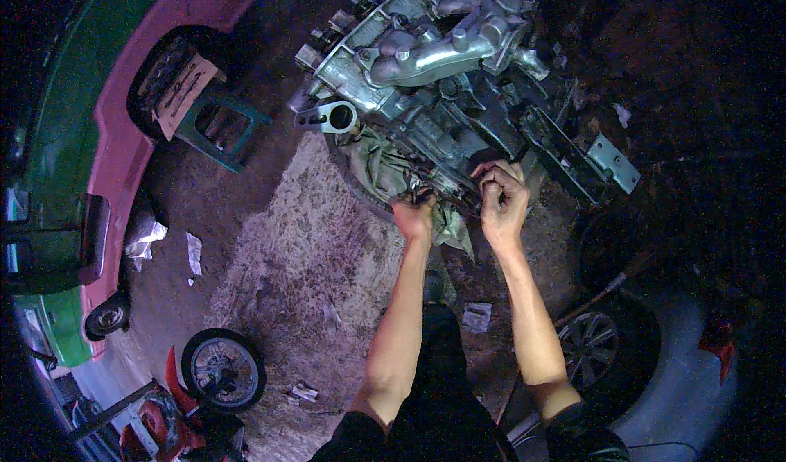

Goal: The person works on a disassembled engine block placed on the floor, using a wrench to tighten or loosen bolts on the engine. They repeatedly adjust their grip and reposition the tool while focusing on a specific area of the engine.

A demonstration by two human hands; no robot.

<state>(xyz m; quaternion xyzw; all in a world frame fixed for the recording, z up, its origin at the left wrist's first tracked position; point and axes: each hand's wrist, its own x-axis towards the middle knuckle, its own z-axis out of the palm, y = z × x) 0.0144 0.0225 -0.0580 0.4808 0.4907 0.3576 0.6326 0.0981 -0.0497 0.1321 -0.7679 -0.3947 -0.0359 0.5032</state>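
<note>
A large silvery engine [393,101] lies at the top centre, with a cast metal manifold [442,59] along its upper side. My left hand [416,215] is at the engine's near edge, beside a crumpled greenish cloth [381,167]. Its fingers look bent inward; their dark tips blend into the shadow, and what they grip cannot be made out. To the right, my right hand [503,196] is closed, fingers curled and thumb pressed in, close against the engine's lower right part. Anything in that grip is hidden. A ring-ended metal bracket [336,118] sticks out at the engine's left.
Left of the engine stands a green stool [225,130] with cardboard [187,93] near it. A green and pink vehicle [123,118] lines the left side. A motorcycle wheel [223,370] is at lower left, a car wheel [591,347] at lower right. A metal plate [614,164] lies right of the engine.
</note>
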